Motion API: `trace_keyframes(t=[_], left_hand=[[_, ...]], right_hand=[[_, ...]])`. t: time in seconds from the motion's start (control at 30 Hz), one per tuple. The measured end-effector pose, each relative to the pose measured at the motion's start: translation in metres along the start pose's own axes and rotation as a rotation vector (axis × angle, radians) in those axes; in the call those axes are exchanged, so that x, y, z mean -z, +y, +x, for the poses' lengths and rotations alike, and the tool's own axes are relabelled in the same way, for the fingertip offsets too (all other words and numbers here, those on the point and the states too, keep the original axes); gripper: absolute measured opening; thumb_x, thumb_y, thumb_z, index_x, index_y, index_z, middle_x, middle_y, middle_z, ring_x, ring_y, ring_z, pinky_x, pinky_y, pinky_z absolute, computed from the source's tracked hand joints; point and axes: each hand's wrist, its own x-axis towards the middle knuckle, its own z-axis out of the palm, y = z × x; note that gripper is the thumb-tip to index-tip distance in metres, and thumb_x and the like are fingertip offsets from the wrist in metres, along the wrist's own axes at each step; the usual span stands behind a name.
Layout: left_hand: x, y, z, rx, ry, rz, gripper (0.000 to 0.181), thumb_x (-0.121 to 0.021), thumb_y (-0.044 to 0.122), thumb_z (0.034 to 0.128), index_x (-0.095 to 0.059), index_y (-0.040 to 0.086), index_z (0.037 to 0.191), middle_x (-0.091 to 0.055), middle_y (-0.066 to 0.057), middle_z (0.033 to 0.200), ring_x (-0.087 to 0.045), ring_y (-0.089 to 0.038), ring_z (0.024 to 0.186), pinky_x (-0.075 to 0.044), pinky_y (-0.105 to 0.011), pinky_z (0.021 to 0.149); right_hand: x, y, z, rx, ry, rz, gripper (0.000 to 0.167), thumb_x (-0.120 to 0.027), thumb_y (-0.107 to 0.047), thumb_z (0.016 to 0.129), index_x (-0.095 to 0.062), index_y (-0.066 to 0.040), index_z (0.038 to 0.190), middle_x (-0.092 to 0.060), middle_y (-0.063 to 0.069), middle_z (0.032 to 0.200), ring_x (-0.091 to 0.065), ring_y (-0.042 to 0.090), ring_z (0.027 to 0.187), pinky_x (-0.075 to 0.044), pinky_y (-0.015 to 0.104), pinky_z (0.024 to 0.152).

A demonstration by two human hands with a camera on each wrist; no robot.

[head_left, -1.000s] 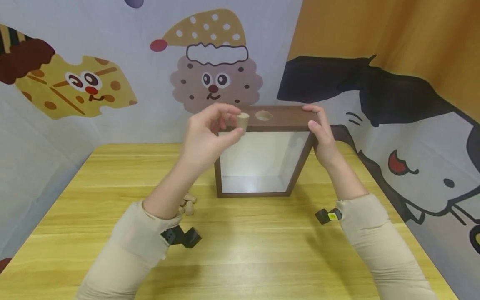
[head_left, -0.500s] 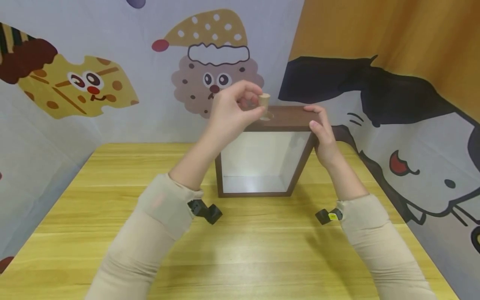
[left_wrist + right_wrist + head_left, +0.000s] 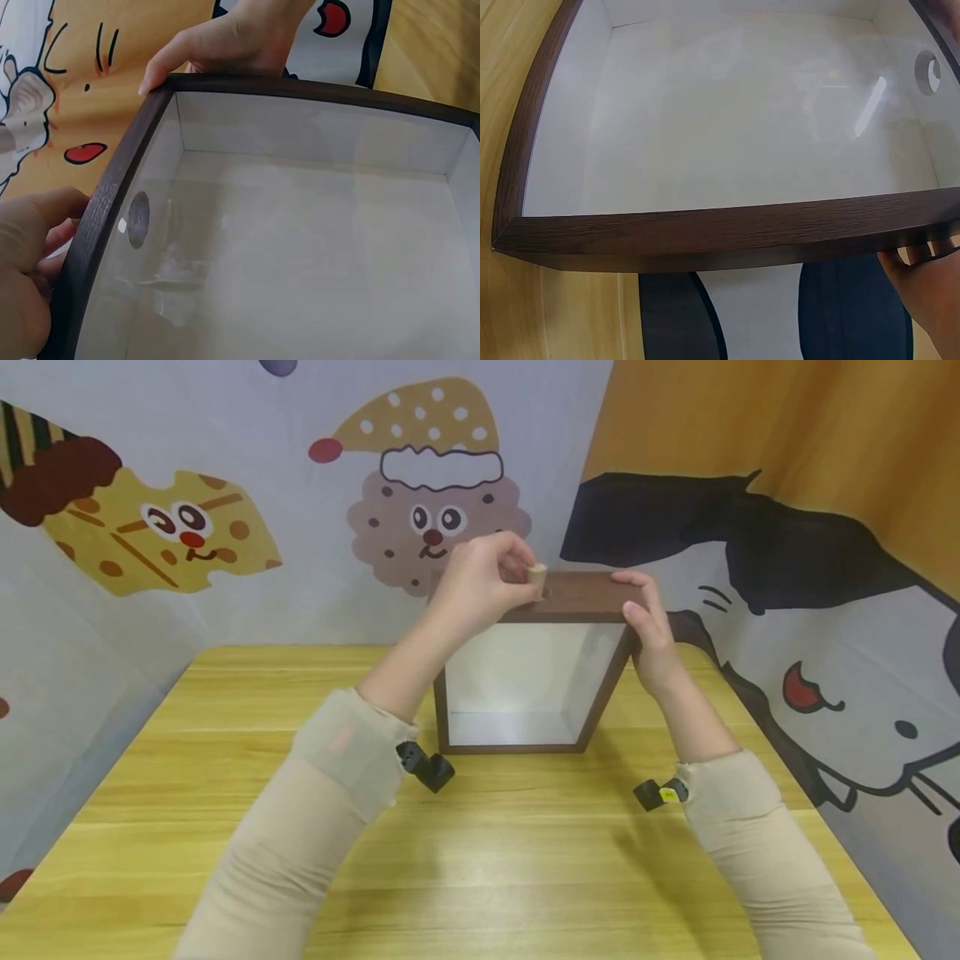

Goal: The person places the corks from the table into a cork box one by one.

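The nearer left hand pinches a small, tan, cylindrical cork between thumb and fingers, long axis roughly upright, at the round hole atop the dark-brown, wooden-framed box; entry cannot be told; the right hand grips the box's right corner.
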Motion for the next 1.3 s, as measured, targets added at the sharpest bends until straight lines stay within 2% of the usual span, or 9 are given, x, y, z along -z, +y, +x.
trace_keyframes(t=[0.13,0.27,0.5,0.67,0.87,1.0,1.07,1.23,1.3], left_hand=[[0.000,0.001,0.001,0.040,-0.046,0.069,0.019,-0.075,0.016,0.0832,-0.064,0.013,0.098,-0.065,0.006,0.087,-0.058,-0.006,0.078,-0.047,-0.020,0.071],[0.000,0.002,0.000,0.045,-0.059,0.095,0.016,-0.074,0.017,0.0840,-0.065,0.013,0.096,-0.064,0.006,0.087,-0.058,-0.006,0.079,-0.047,-0.020,0.072],[0.002,0.002,-0.005,0.016,-0.046,0.079,0.017,-0.073,0.013,0.0843,-0.066,0.012,0.100,-0.065,0.006,0.090,-0.059,-0.007,0.083,-0.047,-0.019,0.075],[0.007,0.002,-0.015,-0.025,-0.033,0.013,0.021,-0.074,0.013,0.0841,-0.067,0.010,0.103,-0.066,0.004,0.092,-0.059,-0.008,0.084,-0.047,-0.021,0.077],[0.015,0.001,-0.039,-0.053,0.008,-0.078,0.022,-0.074,0.013,0.0845,-0.067,0.010,0.105,-0.067,0.005,0.095,-0.057,-0.007,0.090,-0.045,-0.025,0.082],[0.021,0.001,-0.062,-0.062,0.036,-0.132,0.021,-0.073,0.012,0.0845,-0.067,0.011,0.105,-0.066,0.007,0.096,-0.056,-0.007,0.091,-0.046,-0.028,0.077],[0.023,-0.002,-0.073,-0.090,0.061,-0.147,0.021,-0.074,0.011,0.0839,-0.067,0.010,0.104,-0.067,0.006,0.096,-0.056,-0.009,0.090,-0.046,-0.030,0.074],[0.030,-0.016,-0.100,-0.176,0.148,-0.170,0.023,-0.075,0.003,0.0802,-0.068,0.003,0.102,-0.067,-0.001,0.094,-0.056,-0.015,0.085,-0.047,-0.035,0.071],[0.033,-0.025,-0.110,-0.179,0.178,-0.171,0.025,-0.076,0.000,0.0788,-0.068,0.002,0.102,-0.068,-0.002,0.094,-0.056,-0.017,0.085,-0.047,-0.035,0.073]], right_hand=[[0.000,0.000,0.000,0.001,0.002,0.004,0.039,-0.055,-0.034,0.089,-0.051,-0.020,0.125,-0.042,0.006,0.129,-0.031,0.028,0.121,-0.021,0.040,0.096],[0.000,0.001,0.000,0.004,0.002,0.012,0.039,-0.055,-0.033,0.089,-0.051,-0.020,0.125,-0.042,0.006,0.129,-0.031,0.028,0.121,-0.021,0.040,0.096],[0.000,0.000,0.000,0.008,0.003,0.020,0.038,-0.055,-0.033,0.089,-0.052,-0.020,0.124,-0.043,0.007,0.128,-0.033,0.027,0.119,-0.022,0.039,0.095],[0.000,0.000,0.000,0.007,-0.002,0.019,0.039,-0.055,-0.034,0.089,-0.052,-0.019,0.125,-0.043,0.007,0.128,-0.033,0.027,0.119,-0.022,0.039,0.095],[0.001,0.000,0.000,0.011,-0.003,0.022,0.039,-0.055,-0.034,0.089,-0.052,-0.019,0.124,-0.044,0.008,0.127,-0.034,0.027,0.118,-0.023,0.039,0.095],[0.001,0.000,0.000,0.016,-0.003,0.020,0.039,-0.055,-0.034,0.089,-0.052,-0.019,0.124,-0.044,0.007,0.127,-0.034,0.027,0.119,-0.022,0.038,0.095],[0.001,0.001,0.000,0.018,-0.001,0.021,0.039,-0.056,-0.034,0.089,-0.052,-0.019,0.124,-0.044,0.007,0.127,-0.034,0.027,0.118,-0.022,0.038,0.095],[0.000,0.001,0.000,0.023,0.003,0.012,0.039,-0.056,-0.035,0.088,-0.052,-0.019,0.124,-0.044,0.007,0.127,-0.034,0.027,0.118,-0.022,0.038,0.096],[0.000,0.001,0.000,0.023,0.000,0.003,0.039,-0.055,-0.035,0.088,-0.052,-0.019,0.124,-0.043,0.006,0.128,-0.032,0.027,0.120,-0.021,0.038,0.097]])
